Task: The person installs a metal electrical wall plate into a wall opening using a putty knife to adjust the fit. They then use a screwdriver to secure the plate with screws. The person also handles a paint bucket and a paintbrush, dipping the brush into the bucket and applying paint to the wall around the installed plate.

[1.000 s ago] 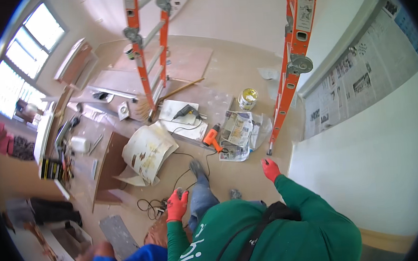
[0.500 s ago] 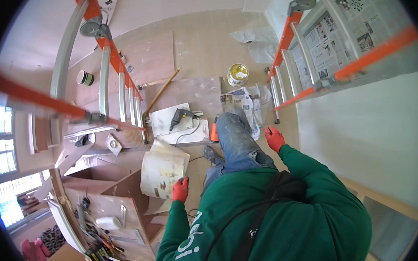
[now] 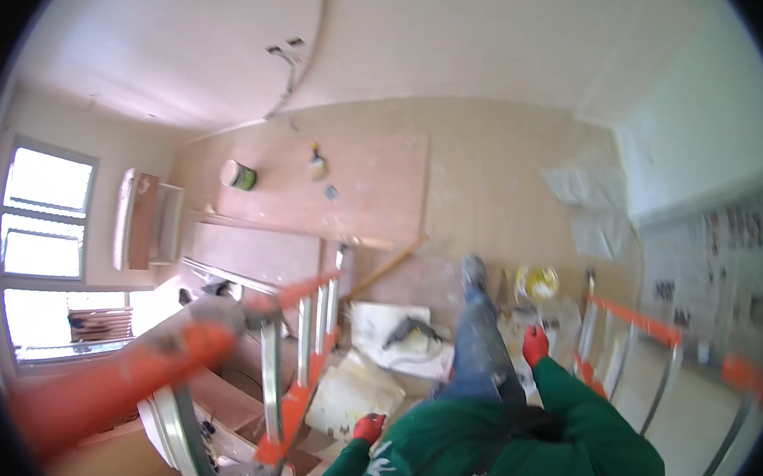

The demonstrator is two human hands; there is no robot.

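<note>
"When you look at the left hand (image 3: 370,428) and right hand (image 3: 536,346), do they hold things?"
"I can't tell. The fingers look curled in."
"What's near?"
"A stained sheet (image 3: 348,398) at the left hand's 11 o'clock, then a paint can (image 3: 538,284) at the right hand's 12 o'clock."
"And far?"
"A tub (image 3: 239,175), at the left hand's 11 o'clock."

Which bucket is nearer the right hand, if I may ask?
The yellow-smeared bucket; the green-sided bucket is farther from that hand, at upper left.
</note>
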